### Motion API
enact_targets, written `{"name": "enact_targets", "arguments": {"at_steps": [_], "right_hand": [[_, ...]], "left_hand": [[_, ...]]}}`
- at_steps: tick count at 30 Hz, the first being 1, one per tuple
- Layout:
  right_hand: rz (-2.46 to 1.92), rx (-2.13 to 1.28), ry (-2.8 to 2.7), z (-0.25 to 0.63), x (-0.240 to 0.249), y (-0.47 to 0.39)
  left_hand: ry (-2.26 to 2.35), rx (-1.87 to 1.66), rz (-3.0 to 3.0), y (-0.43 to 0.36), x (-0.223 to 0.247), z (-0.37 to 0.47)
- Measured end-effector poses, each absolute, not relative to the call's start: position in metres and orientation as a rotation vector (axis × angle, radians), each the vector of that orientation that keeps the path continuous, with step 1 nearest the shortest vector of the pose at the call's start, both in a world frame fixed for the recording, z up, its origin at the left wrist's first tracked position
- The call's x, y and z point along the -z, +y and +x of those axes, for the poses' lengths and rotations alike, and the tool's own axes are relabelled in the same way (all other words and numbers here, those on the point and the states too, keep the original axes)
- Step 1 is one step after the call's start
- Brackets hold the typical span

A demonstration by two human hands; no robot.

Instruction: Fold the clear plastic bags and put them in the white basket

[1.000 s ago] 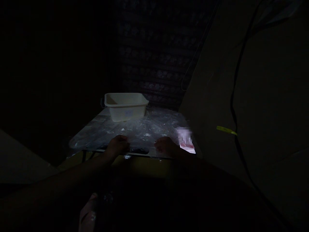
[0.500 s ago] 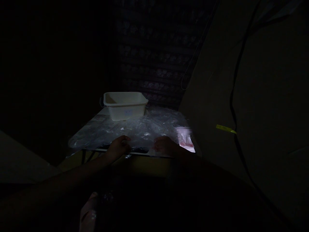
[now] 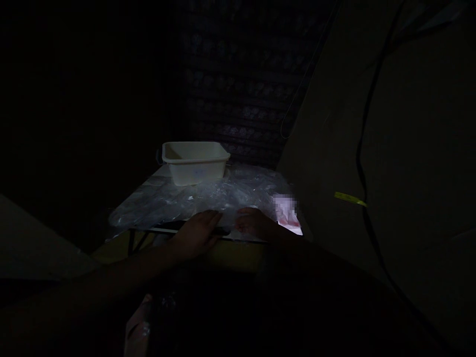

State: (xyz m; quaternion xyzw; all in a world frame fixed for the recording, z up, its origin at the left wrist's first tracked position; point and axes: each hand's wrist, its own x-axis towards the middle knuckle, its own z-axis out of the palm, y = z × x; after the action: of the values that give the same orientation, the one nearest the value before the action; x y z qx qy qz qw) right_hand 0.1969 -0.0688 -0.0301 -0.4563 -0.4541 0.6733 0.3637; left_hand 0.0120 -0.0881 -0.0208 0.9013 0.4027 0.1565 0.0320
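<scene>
Clear crumpled plastic film (image 3: pixel 241 186) covers most of a small table (image 3: pixel 238 236). My left hand (image 3: pixel 199 232) lies over the film at the table's near edge, its fingers stretched out and close together. Just to its right is my right hand (image 3: pixel 253 222), with fingers curled against the film; their tips are hard to see in the dark. A pale stretch of film shows between the two hands. Partly under my left hand is a flat black shape (image 3: pixel 223 231), too dark to name.
An off-white plastic basin (image 3: pixel 199 171) stands at the back left of the table. A bright pinkish sheet (image 3: pixel 288 215) lies at the right edge. A dark cable with a yellow tag (image 3: pixel 349 199) hangs along the right wall. Someone's foot (image 3: pixel 137 327) shows below.
My left hand has moved right, toward my right hand, and its fingers have gone from curled to stretched out. My right hand stays in nearly the same place.
</scene>
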Motion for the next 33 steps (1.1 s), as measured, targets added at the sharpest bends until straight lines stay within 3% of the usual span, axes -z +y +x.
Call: {"name": "enact_targets", "arguments": {"at_steps": [5, 11, 15, 21, 33], "right_hand": [[-1.203, -1.723, -1.101, 0.188, 0.015, -0.066], [-1.333, -1.272, -1.082, 0.197, -0.002, -0.037], [-1.154, -1.491, -0.879, 0.201, -0.005, -0.023], [-0.830, -1.936, -0.866, 0.188, -0.005, -0.026], [-0.962, -1.859, -1.051, 0.183, 0.010, -0.024]], "left_hand": [[1.289, -0.414, 2.635, -0.073, 0.020, 0.014], [1.303, -0.885, 1.852, -0.046, -0.022, -0.002], [1.083, -1.088, 1.370, -0.035, -0.041, -0.006], [1.061, -1.178, 1.051, -0.027, -0.025, -0.008], [1.134, -1.039, 0.913, -0.031, -0.012, -0.004]]}}
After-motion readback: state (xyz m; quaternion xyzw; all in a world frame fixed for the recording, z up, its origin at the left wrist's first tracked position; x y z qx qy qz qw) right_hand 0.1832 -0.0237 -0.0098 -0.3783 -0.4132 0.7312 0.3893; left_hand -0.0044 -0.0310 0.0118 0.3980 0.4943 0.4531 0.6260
